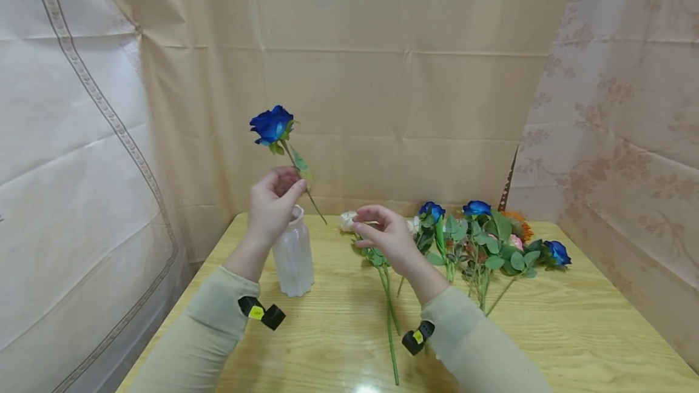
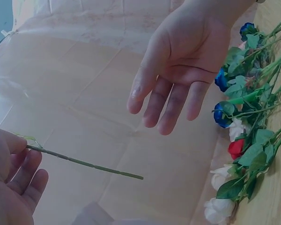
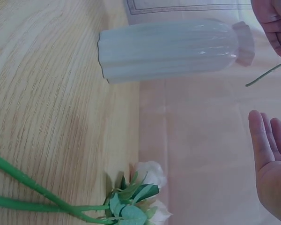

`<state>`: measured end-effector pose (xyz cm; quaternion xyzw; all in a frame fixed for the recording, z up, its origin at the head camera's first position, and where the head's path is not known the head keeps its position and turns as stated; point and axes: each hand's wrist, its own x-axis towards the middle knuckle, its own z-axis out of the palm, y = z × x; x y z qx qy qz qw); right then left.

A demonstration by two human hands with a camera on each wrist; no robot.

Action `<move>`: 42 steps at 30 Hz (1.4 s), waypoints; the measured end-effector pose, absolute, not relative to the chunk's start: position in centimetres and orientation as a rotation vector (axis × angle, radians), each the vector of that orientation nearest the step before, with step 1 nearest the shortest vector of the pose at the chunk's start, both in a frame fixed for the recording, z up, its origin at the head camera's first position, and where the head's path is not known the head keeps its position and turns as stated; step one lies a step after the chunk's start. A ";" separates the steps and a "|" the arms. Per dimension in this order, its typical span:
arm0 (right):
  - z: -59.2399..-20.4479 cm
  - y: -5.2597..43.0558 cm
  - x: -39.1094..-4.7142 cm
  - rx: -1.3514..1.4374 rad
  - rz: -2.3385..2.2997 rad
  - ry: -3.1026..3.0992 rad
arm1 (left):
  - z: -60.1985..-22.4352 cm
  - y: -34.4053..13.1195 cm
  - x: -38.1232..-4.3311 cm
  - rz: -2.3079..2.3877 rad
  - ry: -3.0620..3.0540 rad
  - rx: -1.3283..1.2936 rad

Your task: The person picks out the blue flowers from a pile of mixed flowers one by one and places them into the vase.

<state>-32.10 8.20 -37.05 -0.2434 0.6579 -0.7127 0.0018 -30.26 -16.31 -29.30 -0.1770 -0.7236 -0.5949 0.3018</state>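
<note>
In the head view my left hand pinches the stem of a blue rose, its bloom raised and its stem slanting down to the right. Just behind and below that hand stands a white ribbed vase, upright on the table. The left wrist view shows the bare lower stem sticking out past the left fingers. My right hand hovers to the right of the stem's end, fingers extended and apart from it. Nothing lies in the right palm.
Several cut flowers lie across the right of the wooden table: white roses, a red rose, more blue roses and an orange flower. Long green stems point toward the front edge. A beige curtain hangs behind.
</note>
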 end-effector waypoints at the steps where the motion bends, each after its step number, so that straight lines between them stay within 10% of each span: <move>1: -37.0 8.1 -32.1 -0.763 -2.240 2.058 | -29.2 -16.4 -30.2 -1.574 -1.920 -0.463; 42: -35.2 5.3 -32.4 -0.817 -2.231 2.045 | -27.2 -19.6 -30.4 -1.657 -1.714 -0.375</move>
